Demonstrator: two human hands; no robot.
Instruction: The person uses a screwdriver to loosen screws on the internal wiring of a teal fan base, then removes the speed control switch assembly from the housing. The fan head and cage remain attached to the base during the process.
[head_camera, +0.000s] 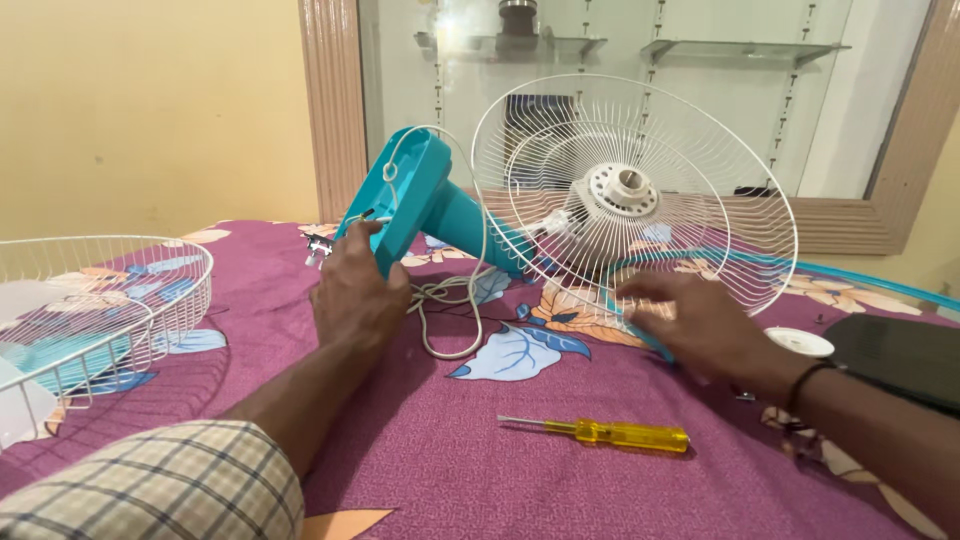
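Nearest, a checked sleeve (150, 480) at the lower left. On the purple floral bedsheet (420, 460) lies a yellow-handled screwdriver (600, 433), untouched, well apart from both hands. Left hand (357, 295) is closed around the lower edge of the teal fan base (410, 195), tipping it up; the white cord (445, 320) loops just beside that hand. Right hand (690, 320) lies flat with fingers spread on the lower rim of the rear wire guard (640, 190), gripping nothing that I can tell. The guard sits on the motor hub (622, 190), no blade fitted. Off left, the front guard (100, 300) lies face up on the sheet; a small white cap (800, 342) lies at right. Judgement: the fan is mid-disassembly or mid-assembly, being steadied and turned. A next move would call for a firm hold on the base and a freed right hand for the tool. Behind: yellow wall, glass shelves.
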